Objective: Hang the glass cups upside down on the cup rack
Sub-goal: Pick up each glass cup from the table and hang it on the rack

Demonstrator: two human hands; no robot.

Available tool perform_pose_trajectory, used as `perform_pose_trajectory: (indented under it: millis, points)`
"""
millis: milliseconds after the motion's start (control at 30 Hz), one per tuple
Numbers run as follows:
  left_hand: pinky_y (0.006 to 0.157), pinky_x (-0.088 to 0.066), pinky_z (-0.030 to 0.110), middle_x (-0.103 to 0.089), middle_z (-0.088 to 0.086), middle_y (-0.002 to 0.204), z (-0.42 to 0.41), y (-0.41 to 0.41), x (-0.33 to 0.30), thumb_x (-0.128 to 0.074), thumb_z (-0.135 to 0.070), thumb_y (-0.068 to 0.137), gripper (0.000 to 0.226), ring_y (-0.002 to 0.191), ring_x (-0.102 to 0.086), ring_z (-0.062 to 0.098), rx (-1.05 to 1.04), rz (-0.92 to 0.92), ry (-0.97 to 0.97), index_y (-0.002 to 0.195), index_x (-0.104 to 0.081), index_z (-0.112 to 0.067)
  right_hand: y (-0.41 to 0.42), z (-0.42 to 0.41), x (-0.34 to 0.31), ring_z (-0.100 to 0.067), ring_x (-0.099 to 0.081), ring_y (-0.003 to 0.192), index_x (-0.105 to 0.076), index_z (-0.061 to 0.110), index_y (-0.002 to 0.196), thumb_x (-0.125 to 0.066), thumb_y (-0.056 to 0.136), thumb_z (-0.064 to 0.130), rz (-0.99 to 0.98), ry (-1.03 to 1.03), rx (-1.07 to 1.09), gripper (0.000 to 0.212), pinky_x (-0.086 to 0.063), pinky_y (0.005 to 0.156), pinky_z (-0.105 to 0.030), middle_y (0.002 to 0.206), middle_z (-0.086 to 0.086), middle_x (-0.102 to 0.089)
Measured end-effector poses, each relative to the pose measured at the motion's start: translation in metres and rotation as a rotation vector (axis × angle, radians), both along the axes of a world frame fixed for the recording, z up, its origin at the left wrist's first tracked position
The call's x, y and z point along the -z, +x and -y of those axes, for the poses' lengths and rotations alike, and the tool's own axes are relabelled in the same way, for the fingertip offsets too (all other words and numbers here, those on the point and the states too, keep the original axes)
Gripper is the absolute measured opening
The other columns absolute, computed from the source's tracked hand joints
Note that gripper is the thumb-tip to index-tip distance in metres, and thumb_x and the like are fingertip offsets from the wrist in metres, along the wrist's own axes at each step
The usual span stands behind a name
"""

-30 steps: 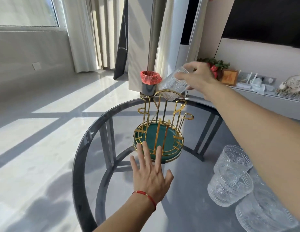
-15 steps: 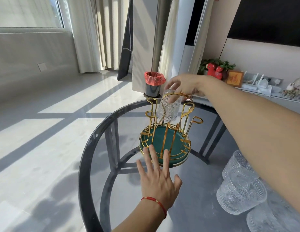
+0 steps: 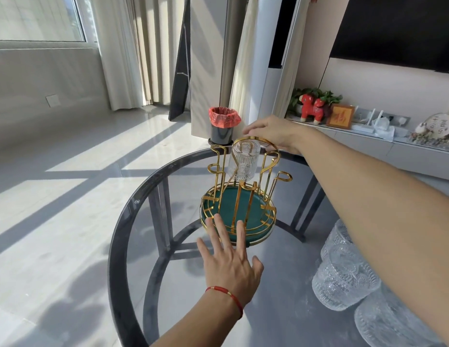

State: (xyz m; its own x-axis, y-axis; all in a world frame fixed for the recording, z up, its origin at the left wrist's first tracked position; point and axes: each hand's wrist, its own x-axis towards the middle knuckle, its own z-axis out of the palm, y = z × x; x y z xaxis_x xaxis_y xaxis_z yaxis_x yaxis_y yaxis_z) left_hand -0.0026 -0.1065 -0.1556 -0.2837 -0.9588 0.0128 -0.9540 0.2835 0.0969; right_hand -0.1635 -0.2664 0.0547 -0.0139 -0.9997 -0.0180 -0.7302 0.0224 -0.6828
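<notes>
A gold wire cup rack [image 3: 239, 196] with a green round base stands on the round glass table [image 3: 113, 249]. One ribbed glass cup [image 3: 244, 160] hangs upside down on a far peg, under the rack's gold ring handle. My right hand [image 3: 271, 132] hovers just above the cup's upturned bottom, fingers spread, with a small gap to the glass. My left hand [image 3: 229, 264], with a red cord at the wrist, lies flat on the table, its fingertips against the near rim of the rack's base. More patterned glass cups [image 3: 343, 281] stand at the lower right.
My right forearm crosses above the loose cups. A black bin with a red bag [image 3: 222, 123] stands on the floor beyond the table's far edge. A low shelf with a red figurine [image 3: 311, 107] and other ornaments runs along the right wall.
My right hand brought the tilted cup down over the rack, turned it upside down onto a far peg and let go. My left hand stayed by the rack's base.
</notes>
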Motion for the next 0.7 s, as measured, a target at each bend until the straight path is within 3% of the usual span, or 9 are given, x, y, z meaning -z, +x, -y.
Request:
perform_pose_trajectory:
  millis: [100, 200, 267, 333, 400, 467, 600, 700]
  points:
    - [0.120, -0.015, 0.070, 0.023, 0.033, 0.164, -0.003, 0.000, -0.008, -0.021, -0.065, 0.099, 0.084, 0.152, 0.018, 0.053, -0.006, 0.039, -0.010, 0.162, 0.014, -0.022, -0.011, -0.028, 0.005, -0.022, -0.060, 0.120, -0.076, 0.020, 0.119, -0.058, 0.099, 0.023, -0.085, -0.238, 0.141, 0.027, -0.047, 0.094, -0.034, 0.126, -0.004, -0.069]
    - [0.115, -0.027, 0.067, 0.007, 0.034, 0.167, -0.011, 0.000, -0.023, -0.033, -0.059, 0.098, 0.084, 0.153, 0.004, 0.054, -0.015, 0.079, -0.016, 0.163, -0.001, -0.016, -0.025, -0.072, 0.011, -0.022, -0.064, 0.113, -0.072, 0.017, 0.123, -0.058, 0.098, 0.021, -0.180, -0.319, 0.219, 0.028, -0.052, 0.090, -0.035, 0.121, -0.004, -0.071]
    - [0.115, -0.027, 0.068, -0.010, 0.031, 0.166, -0.020, -0.001, -0.037, -0.044, -0.052, 0.096, 0.077, 0.153, -0.005, 0.053, -0.002, 0.110, -0.068, 0.157, -0.021, -0.011, -0.033, -0.111, 0.015, -0.024, -0.066, 0.109, -0.073, 0.017, 0.121, -0.057, 0.097, 0.019, -0.262, -0.338, 0.219, 0.028, -0.054, 0.096, -0.039, 0.115, -0.005, -0.073]
    - [0.115, -0.026, 0.068, -0.034, 0.028, 0.154, -0.031, -0.001, -0.051, -0.053, -0.045, 0.090, 0.062, 0.148, -0.022, 0.050, 0.068, 0.099, -0.170, 0.139, -0.045, -0.008, -0.041, -0.153, 0.020, -0.023, -0.068, 0.100, -0.075, 0.019, 0.115, -0.059, 0.096, 0.018, -0.314, -0.344, 0.198, 0.025, -0.056, 0.093, -0.040, 0.103, -0.002, -0.076]
    - [0.108, -0.036, 0.062, -0.053, 0.023, 0.126, -0.043, -0.005, -0.057, -0.060, -0.039, 0.082, 0.045, 0.127, -0.045, 0.047, 0.222, -0.069, -0.280, 0.115, -0.058, -0.009, -0.050, -0.195, 0.027, -0.020, -0.070, 0.086, -0.076, 0.025, 0.105, -0.060, 0.093, 0.018, -0.301, -0.342, 0.203, 0.021, -0.058, 0.084, -0.040, 0.087, 0.002, -0.076]
    - [0.096, -0.045, 0.050, -0.053, 0.014, 0.108, -0.054, -0.010, -0.059, -0.063, -0.036, 0.079, 0.037, 0.106, -0.050, 0.037, 0.399, -0.344, -0.279, 0.105, -0.059, -0.011, -0.057, -0.230, 0.035, -0.013, -0.072, 0.076, -0.076, 0.026, 0.096, -0.062, 0.093, 0.017, -0.231, -0.347, 0.235, 0.017, -0.060, 0.079, -0.038, 0.079, 0.006, -0.076]
    - [0.102, -0.039, 0.028, -0.044, 0.008, 0.125, -0.075, -0.025, -0.064, -0.072, -0.028, 0.080, 0.054, 0.116, -0.046, 0.025, 0.566, -0.698, -0.033, 0.129, -0.053, -0.013, -0.065, -0.277, 0.066, -0.011, -0.073, 0.070, -0.077, 0.023, 0.094, -0.063, 0.094, 0.015, -0.171, -0.371, 0.316, 0.016, -0.060, 0.076, -0.036, 0.076, 0.006, -0.078]
    - [0.105, -0.038, 0.023, -0.039, 0.000, 0.130, -0.081, -0.041, -0.068, -0.075, -0.024, 0.080, 0.069, 0.120, -0.044, 0.015, 0.556, -0.821, 0.047, 0.141, -0.044, -0.016, -0.064, -0.298, 0.084, -0.010, -0.068, 0.067, -0.078, 0.024, 0.094, -0.064, 0.093, 0.016, -0.195, -0.443, 0.350, 0.015, -0.057, 0.073, -0.034, 0.075, 0.011, -0.076]
